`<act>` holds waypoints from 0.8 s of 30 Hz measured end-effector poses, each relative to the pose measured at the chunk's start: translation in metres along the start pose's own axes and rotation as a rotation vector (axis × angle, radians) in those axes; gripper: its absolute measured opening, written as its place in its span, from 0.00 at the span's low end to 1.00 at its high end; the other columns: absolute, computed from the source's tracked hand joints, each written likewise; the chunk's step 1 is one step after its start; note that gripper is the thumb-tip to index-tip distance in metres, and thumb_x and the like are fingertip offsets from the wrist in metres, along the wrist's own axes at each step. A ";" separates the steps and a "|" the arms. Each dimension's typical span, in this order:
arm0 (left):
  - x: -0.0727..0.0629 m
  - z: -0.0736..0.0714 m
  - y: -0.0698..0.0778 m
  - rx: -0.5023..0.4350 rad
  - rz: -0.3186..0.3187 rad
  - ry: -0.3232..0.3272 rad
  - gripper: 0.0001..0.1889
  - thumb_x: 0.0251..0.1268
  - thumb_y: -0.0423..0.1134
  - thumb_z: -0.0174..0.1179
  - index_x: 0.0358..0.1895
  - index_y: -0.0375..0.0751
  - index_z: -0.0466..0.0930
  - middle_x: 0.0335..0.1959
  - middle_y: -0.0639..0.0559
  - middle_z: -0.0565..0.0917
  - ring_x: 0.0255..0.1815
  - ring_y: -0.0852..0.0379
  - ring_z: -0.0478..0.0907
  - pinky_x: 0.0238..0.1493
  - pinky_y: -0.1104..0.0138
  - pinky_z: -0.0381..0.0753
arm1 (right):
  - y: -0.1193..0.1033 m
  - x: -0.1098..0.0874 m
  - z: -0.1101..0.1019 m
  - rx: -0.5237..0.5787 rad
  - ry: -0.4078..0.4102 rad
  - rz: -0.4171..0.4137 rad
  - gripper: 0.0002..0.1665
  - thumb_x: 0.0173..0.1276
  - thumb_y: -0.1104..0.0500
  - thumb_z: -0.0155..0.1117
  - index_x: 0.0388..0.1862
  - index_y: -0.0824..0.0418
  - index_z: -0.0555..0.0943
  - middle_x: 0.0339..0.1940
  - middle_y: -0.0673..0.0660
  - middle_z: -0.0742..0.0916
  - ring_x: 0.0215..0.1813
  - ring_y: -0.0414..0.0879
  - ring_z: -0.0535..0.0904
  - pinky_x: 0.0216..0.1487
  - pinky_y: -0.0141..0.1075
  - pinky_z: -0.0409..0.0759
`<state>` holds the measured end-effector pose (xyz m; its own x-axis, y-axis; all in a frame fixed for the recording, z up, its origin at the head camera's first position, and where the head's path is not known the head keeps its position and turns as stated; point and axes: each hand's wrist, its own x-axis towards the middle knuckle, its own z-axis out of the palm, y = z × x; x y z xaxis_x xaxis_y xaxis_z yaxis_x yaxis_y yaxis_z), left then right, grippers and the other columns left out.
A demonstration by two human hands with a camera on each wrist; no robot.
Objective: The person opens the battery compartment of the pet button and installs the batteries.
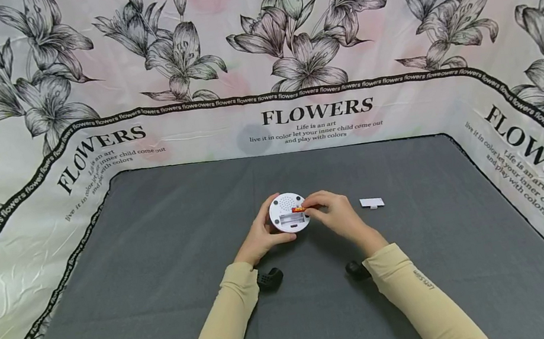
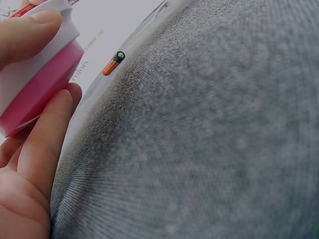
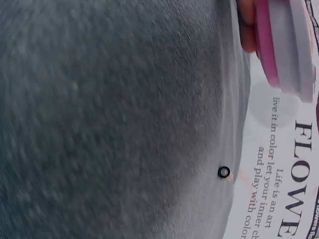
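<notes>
A round white device [image 1: 288, 212] with a pink side band is held tilted over the grey mat [image 1: 159, 272], its open battery slot facing me. My left hand [image 1: 267, 229] grips its left rim; the left wrist view shows fingers [image 2: 37, 144] curled round the pink-and-white body [image 2: 35, 84]. My right hand [image 1: 312, 206] pinches a small red battery [image 1: 298, 209] at the slot's upper edge. The right wrist view shows only the device's edge [image 3: 281, 45] and a fingertip [image 3: 245, 20].
A small white cover plate [image 1: 372, 202] lies on the mat to the right of my right hand. A small orange-and-black cylinder [image 2: 113, 62] lies by the mat's far edge. Flower-printed cloth [image 1: 317, 114] rises round the mat on three sides.
</notes>
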<state>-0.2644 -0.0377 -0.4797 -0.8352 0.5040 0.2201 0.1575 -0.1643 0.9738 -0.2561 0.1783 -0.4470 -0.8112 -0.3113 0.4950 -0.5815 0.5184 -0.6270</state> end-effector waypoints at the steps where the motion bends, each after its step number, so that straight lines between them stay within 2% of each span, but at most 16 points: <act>1: 0.000 0.000 0.000 0.000 0.000 -0.001 0.50 0.47 0.21 0.67 0.72 0.48 0.48 0.64 0.44 0.62 0.53 0.49 0.71 0.51 0.59 0.74 | 0.000 0.000 0.002 -0.006 -0.002 -0.010 0.07 0.56 0.69 0.68 0.36 0.63 0.85 0.38 0.54 0.84 0.40 0.45 0.79 0.39 0.41 0.79; 6: 0.000 0.000 -0.001 -0.016 0.006 -0.014 0.50 0.48 0.20 0.66 0.73 0.47 0.47 0.64 0.43 0.62 0.53 0.49 0.72 0.49 0.61 0.75 | -0.002 0.000 0.008 -0.067 -0.013 -0.065 0.07 0.56 0.69 0.69 0.35 0.63 0.85 0.38 0.55 0.83 0.39 0.47 0.79 0.37 0.42 0.79; 14: 0.000 -0.001 -0.001 -0.010 0.004 -0.011 0.50 0.48 0.20 0.66 0.73 0.48 0.47 0.64 0.42 0.62 0.51 0.49 0.73 0.47 0.62 0.76 | -0.001 0.001 0.014 -0.169 -0.039 -0.114 0.07 0.56 0.68 0.69 0.35 0.63 0.85 0.40 0.55 0.82 0.44 0.48 0.75 0.42 0.38 0.77; 24: 0.000 -0.001 -0.001 -0.023 -0.003 -0.013 0.50 0.49 0.20 0.65 0.73 0.48 0.46 0.64 0.43 0.61 0.52 0.48 0.73 0.48 0.61 0.76 | -0.001 0.002 0.020 -0.176 -0.026 -0.120 0.07 0.55 0.67 0.70 0.34 0.62 0.86 0.39 0.55 0.79 0.43 0.48 0.72 0.39 0.39 0.75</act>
<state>-0.2649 -0.0389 -0.4813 -0.8288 0.5155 0.2177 0.1424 -0.1821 0.9729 -0.2590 0.1611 -0.4576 -0.7392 -0.3987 0.5428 -0.6564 0.6067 -0.4483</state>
